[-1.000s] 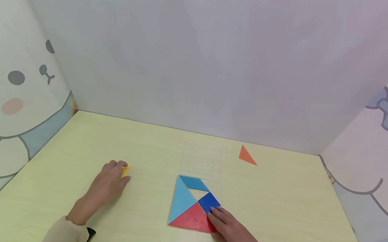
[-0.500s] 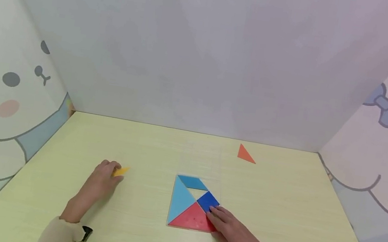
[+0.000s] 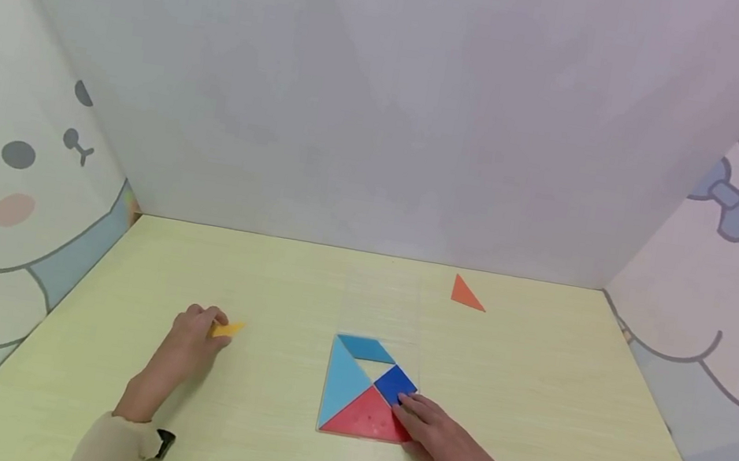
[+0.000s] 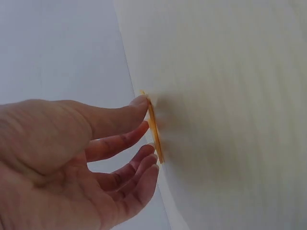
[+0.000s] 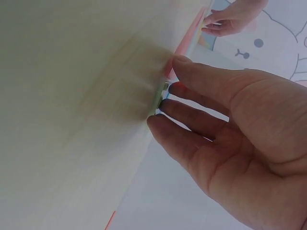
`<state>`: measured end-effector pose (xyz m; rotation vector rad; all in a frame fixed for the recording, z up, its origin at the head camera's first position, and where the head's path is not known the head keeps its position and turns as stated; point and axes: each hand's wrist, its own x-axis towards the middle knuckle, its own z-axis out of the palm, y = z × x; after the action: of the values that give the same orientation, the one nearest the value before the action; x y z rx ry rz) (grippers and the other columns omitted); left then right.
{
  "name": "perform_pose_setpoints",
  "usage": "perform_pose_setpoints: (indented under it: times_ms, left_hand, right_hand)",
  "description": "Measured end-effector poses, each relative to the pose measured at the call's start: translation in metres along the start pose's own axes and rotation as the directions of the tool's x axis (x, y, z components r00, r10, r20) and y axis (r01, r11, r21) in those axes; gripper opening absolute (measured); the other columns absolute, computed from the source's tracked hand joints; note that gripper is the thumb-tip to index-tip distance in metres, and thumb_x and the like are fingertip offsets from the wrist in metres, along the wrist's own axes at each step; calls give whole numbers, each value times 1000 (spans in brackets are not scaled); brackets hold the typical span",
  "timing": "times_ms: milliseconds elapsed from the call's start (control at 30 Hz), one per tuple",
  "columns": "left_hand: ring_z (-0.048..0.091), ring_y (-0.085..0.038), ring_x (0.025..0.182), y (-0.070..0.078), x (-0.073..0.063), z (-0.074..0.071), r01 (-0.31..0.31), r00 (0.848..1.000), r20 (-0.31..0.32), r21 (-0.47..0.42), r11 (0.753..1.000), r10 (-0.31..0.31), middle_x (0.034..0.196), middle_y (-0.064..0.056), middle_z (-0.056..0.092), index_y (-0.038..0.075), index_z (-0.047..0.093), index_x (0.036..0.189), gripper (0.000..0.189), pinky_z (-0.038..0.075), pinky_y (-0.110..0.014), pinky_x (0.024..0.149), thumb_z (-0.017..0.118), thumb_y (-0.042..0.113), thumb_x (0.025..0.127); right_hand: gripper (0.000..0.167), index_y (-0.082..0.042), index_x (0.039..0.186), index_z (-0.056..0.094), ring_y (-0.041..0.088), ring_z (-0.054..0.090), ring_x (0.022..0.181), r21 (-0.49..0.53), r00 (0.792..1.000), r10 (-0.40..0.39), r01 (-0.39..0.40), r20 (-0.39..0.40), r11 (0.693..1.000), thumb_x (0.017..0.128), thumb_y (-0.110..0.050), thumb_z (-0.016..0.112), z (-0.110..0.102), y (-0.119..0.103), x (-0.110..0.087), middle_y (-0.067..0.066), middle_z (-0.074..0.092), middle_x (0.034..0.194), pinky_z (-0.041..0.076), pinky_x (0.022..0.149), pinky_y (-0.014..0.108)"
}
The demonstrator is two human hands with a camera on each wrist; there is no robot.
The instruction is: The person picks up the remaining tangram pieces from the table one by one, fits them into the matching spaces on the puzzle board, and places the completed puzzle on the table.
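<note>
On the left of the table, my left hand (image 3: 192,335) pinches a flat yellow tangram piece (image 3: 227,329); the fingers hide part of it. The left wrist view shows its thin edge (image 4: 155,129) between thumb and fingers, close over the tabletop. At the centre lies a clear tangram tray (image 3: 381,304). Its near half bears a light blue triangle (image 3: 342,382), a red triangle (image 3: 366,415), a blue parallelogram (image 3: 366,349) and a dark blue square (image 3: 394,384). My right hand (image 3: 442,437) rests at the tray's near right corner, relaxed fingers over the square and the red triangle.
A small orange triangle (image 3: 468,294) lies at the back right of the table (image 3: 533,382). A grey back wall (image 3: 388,106) and side walls with cartoon drawings enclose the table. Between the parallelogram and the square, a gap in the layout shows the pale surface.
My left hand has drawn slightly left with the yellow piece, which now shows more beyond the fingers. The right hand stays on the tray's corner.
</note>
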<state>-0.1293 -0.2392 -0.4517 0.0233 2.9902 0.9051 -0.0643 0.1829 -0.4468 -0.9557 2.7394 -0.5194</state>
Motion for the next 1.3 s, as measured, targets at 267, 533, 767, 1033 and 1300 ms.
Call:
perform_pose_setpoints:
  times_ms: [267,533,767,1033,1300]
  left_hand:
    - [47,-38,99,-2,1,-2,48,999,12,14,999,-48,110,-23,57,-5,62,113,27,42,-46,77,73,12,95]
    - [53,-32,91,-7,2,-5,36,999,22,-17,999,-36,97,-17,59,-6,63,107,28,46,-44,76,75,16,94]
    - [53,-26,82,-9,3,-5,19,999,26,-47,999,-18,93,-14,59,-7,63,104,31,46,-38,72,79,17,91]
    - [57,-22,80,-11,4,-6,0,1000,21,-81,997,2,89,-9,64,-5,67,100,17,47,-35,68,75,9,94]
    - [56,-17,75,-10,3,-7,15,998,55,-118,993,-9,84,-3,66,0,72,97,6,46,-33,65,69,6,97]
  right_hand:
    - [49,-7,148,55,35,48,140,1,1000,1,-1,6,1000,101,-15,65,-1,-1,1,13,52,151,53,99,45]
    - [48,-6,148,55,36,49,139,4,1000,-7,7,-4,1000,101,-14,65,-1,0,1,13,52,151,53,99,45]
    - [49,-7,149,54,35,48,139,6,1000,-15,15,-9,1000,101,-15,66,-1,1,-1,13,52,151,53,100,45]
    - [49,-6,148,55,35,49,138,9,1000,-23,23,-21,1000,101,-15,66,0,2,-1,13,52,151,53,100,44]
    - [49,-6,146,57,34,52,136,-10,998,-33,32,-45,999,99,-14,68,1,2,-1,13,54,148,55,97,42]
